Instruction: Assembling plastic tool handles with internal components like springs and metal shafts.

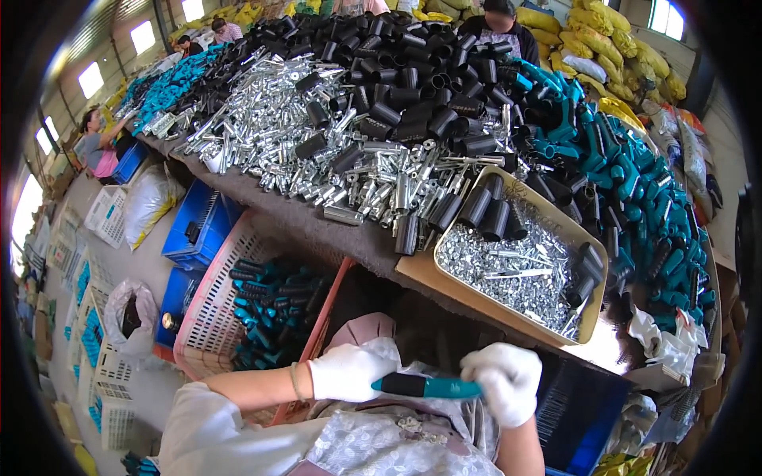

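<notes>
In front of my lap lies a teal and black tool handle (pixel 429 386), held almost level. My left hand (pixel 349 371), in a white glove, is closed around its black end. At the teal end my gloved right hand (pixel 506 384) is closed, its fingers curled and slightly blurred; whether a small part is hidden inside it cannot be seen. Beyond my hands, a cream tray (pixel 591 333) holds small metal pieces (pixel 508 274) and several black sleeves (pixel 495 220). Left of my lap, a pink basket (pixel 208 321) contains more teal and black handles (pixel 274 305).
Heaps of silver metal rods (pixel 278 119), black sleeves (pixel 413 87) and teal handles (pixel 635 174) cover the table. Blue crates (pixel 198 230) and a white sack (pixel 151 202) stand on the left floor. A co-worker (pixel 502 28) is across the table; others are far left.
</notes>
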A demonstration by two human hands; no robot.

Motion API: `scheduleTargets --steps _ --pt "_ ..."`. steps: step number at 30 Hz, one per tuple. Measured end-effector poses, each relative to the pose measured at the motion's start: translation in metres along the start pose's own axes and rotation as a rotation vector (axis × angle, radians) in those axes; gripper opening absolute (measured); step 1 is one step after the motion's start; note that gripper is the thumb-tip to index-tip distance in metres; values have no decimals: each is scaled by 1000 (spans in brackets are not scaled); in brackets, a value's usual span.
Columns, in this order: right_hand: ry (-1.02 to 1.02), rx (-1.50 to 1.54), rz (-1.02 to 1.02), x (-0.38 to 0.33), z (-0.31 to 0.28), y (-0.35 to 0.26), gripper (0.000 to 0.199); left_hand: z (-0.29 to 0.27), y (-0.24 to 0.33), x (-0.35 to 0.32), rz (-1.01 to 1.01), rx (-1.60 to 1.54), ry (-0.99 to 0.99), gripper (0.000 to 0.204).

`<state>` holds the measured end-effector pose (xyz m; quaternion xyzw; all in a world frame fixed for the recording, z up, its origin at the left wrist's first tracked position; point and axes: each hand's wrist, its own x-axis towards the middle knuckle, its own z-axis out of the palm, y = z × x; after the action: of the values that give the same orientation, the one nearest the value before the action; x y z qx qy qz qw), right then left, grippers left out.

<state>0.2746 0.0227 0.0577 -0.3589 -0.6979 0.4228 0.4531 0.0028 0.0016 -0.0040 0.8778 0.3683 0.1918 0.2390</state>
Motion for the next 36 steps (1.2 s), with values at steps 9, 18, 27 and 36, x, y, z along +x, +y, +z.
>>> scheduleTargets --steps 9,18,27,36 --pt "-582 80 405 -11 44 58 58 -65 10 64 406 202 -5 10" --pt "-248 232 556 -23 34 54 29 -139 -175 80 -593 652 394 24" --pt "-249 -31 360 -31 48 46 47 -149 -160 128 -809 732 189 28" --pt "-79 246 401 -48 29 44 60 -158 -174 75 -515 62 763 27"
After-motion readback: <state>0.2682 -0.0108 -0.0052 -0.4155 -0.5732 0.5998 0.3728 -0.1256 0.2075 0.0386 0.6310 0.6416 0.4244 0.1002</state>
